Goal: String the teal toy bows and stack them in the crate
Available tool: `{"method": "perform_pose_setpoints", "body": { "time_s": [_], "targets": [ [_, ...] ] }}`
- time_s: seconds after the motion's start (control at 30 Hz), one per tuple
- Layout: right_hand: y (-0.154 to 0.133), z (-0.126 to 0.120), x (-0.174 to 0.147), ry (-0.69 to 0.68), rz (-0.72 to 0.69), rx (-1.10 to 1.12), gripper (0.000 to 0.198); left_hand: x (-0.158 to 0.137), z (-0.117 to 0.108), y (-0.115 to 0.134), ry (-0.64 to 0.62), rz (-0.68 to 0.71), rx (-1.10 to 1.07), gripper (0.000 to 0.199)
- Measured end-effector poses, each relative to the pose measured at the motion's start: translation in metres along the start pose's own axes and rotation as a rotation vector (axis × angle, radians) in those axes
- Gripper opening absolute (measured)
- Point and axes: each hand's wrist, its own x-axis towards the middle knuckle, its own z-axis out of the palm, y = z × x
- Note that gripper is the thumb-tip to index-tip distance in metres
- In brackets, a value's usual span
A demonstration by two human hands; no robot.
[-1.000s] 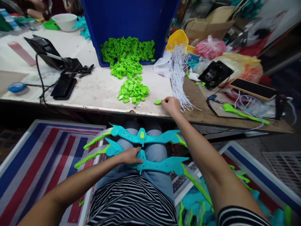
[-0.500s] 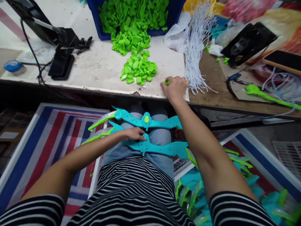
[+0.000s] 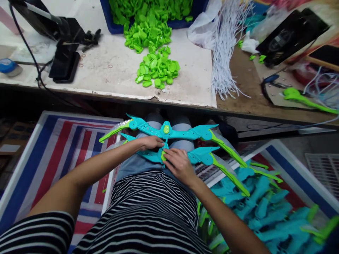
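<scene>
Two turquoise toy bows with lime-green limb ends lie across my lap. The far toy bow (image 3: 182, 134) has a green cap on its middle. My left hand (image 3: 152, 142) grips the near toy bow (image 3: 202, 156) just left of its centre, fingers closed on it. Pressed at the centre of that near bow is a small green cap (image 3: 163, 156), with the fingers of my right hand (image 3: 180, 165) closed over it. The fingers partly cover the cap, so how it sits is hidden. A pile of similar green caps (image 3: 157, 68) lies on the bench.
A blue bin (image 3: 115, 28) of green parts stands on the workbench (image 3: 106, 76), beside a bundle of white cords (image 3: 225, 63). At left is a black stand (image 3: 63, 67). A striped-lined tray (image 3: 50, 158) sits left; a box of turquoise bows (image 3: 265, 204) sits right.
My right hand has come from the bench edge down to the near bow's centre, bringing a green cap. My left hand stays on the bow. The view has shifted slightly.
</scene>
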Motion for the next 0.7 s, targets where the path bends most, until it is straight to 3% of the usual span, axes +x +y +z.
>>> {"method": "perform_pose_setpoints", "body": {
  "time_s": [0.33,0.4,0.53,0.7],
  "targets": [
    [0.003,0.014,0.004,0.086,-0.050,-0.018,0.021,-0.001,-0.006,-0.011,-0.076,0.034,-0.080,0.038],
    [0.002,0.019,0.002,0.123,0.014,-0.011,0.019,-0.004,-0.006,-0.010,-0.087,0.067,-0.019,0.043],
    [0.005,0.027,0.004,0.144,0.290,0.097,0.022,-0.008,-0.002,-0.007,-0.051,0.155,0.161,0.049],
    [0.012,0.026,0.011,-0.044,0.465,0.216,0.069,-0.008,0.006,-0.012,0.044,0.219,0.201,0.047]
  ]
}}
